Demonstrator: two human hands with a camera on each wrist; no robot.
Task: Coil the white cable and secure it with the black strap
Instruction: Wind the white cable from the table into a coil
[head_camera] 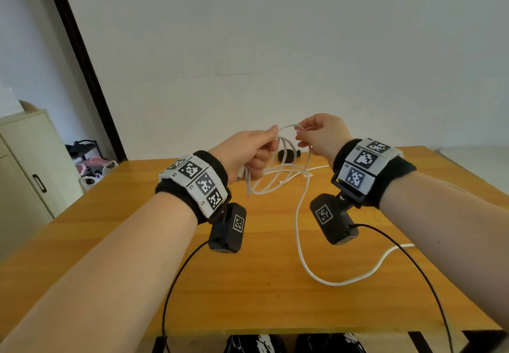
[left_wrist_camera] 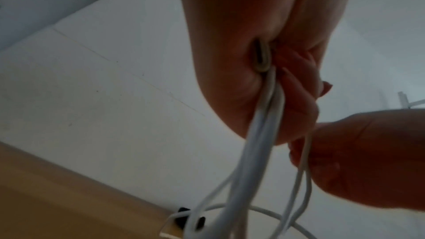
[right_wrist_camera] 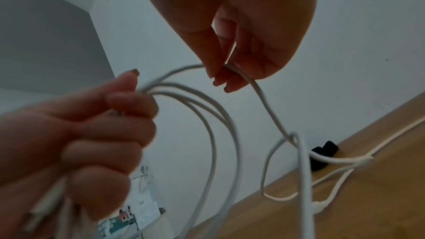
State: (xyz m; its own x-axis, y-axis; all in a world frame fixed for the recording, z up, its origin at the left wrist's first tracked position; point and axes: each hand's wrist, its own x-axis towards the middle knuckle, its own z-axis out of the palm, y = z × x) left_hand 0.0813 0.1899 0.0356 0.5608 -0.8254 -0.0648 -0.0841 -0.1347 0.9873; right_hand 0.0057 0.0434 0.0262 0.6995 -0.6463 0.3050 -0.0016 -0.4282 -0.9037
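Note:
My left hand (head_camera: 249,150) is raised above the table and grips a bundle of loops of the white cable (head_camera: 278,176), with a plug end sticking out below the fist (right_wrist_camera: 41,212). My right hand (head_camera: 316,135) pinches a strand of the same cable (right_wrist_camera: 260,90) just to the right, a short span running between the two hands. The free length of the cable (head_camera: 330,281) hangs down and trails over the wooden table (head_camera: 192,284) toward the right. The black strap (head_camera: 287,155) lies at the table's far edge, behind the hands, also seen as the black strap (right_wrist_camera: 322,154).
Black wires (head_camera: 176,275) run from the wrist cameras down past the table's near edge. A beige cabinet (head_camera: 30,160) and a low rack with shoes (head_camera: 91,160) stand to the left of the table. A white wall (head_camera: 275,49) is behind it.

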